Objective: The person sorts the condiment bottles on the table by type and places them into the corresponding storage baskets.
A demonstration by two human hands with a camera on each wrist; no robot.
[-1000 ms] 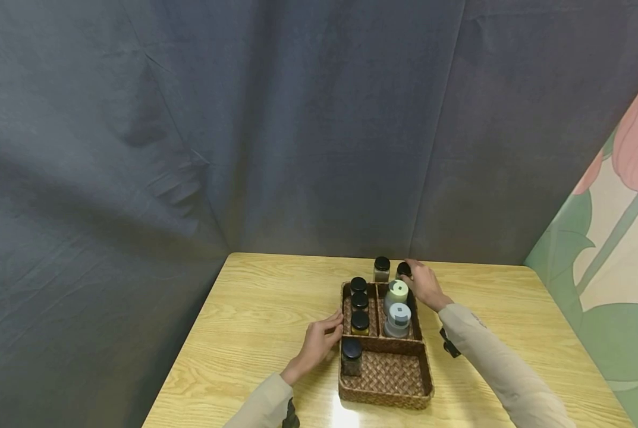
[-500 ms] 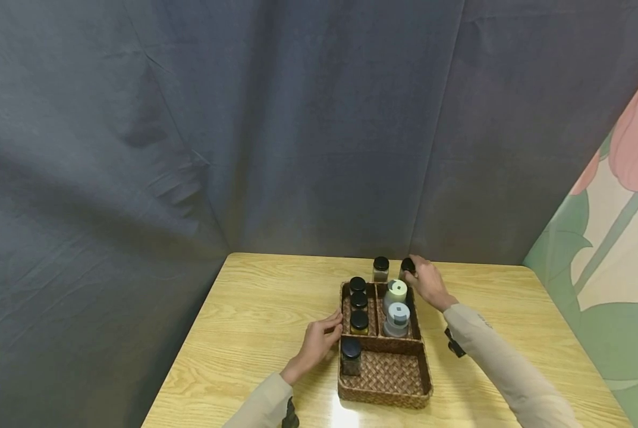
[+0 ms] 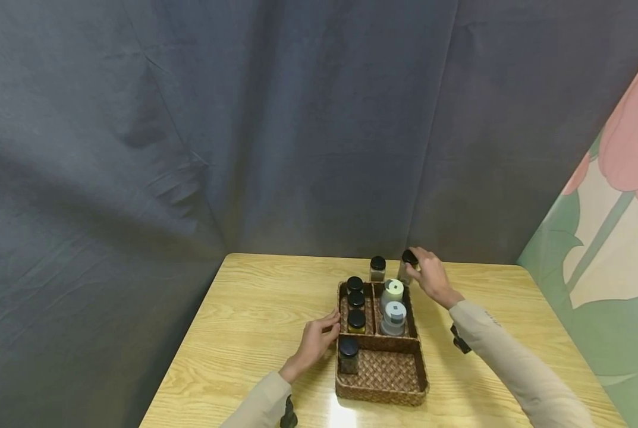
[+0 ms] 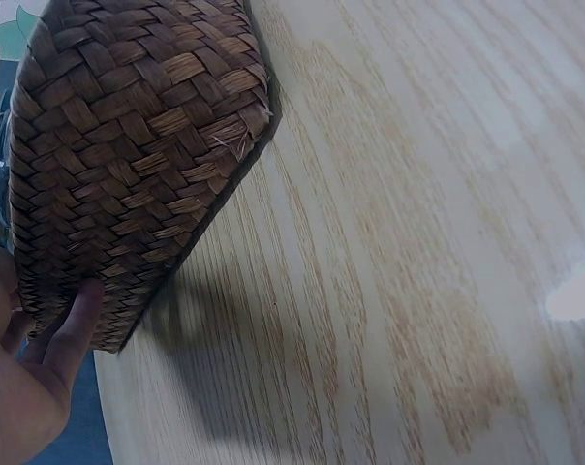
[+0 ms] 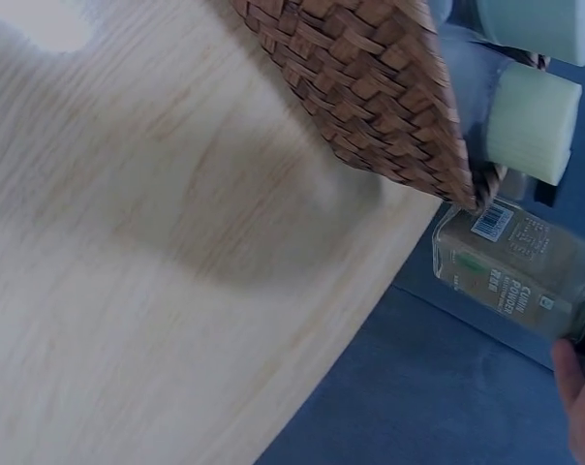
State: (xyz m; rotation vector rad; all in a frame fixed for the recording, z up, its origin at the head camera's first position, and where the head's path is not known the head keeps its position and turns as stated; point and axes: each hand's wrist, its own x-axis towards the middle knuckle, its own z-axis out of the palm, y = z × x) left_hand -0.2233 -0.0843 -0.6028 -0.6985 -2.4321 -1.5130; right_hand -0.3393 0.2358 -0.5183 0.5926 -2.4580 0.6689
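Note:
My right hand (image 3: pixel 433 278) grips a cumin powder jar (image 5: pixel 515 266) by its black lid, beside the back right corner of a woven basket (image 3: pixel 380 395). In the head view the jar leans slightly. My left hand (image 3: pixel 312 345) rests its fingertips against the basket's left wall; in the left wrist view one finger (image 4: pixel 75 334) lies along the weave. Another black-lidded jar (image 3: pixel 377 269) stands behind the basket.
Several black-lidded jars (image 3: pixel 357 321) stand in the back left compartment. Two containers with a pale green lid (image 3: pixel 393 289) and a pale blue lid (image 3: pixel 395 312) fill the back right one. One dark-lidded jar (image 3: pixel 348 355) sits in the front compartment. A grey curtain (image 3: pixel 324 148) hangs behind the table.
My right hand has moved up and slightly right, with the cumin powder jar in it. My left hand keeps its place at the basket's wall.

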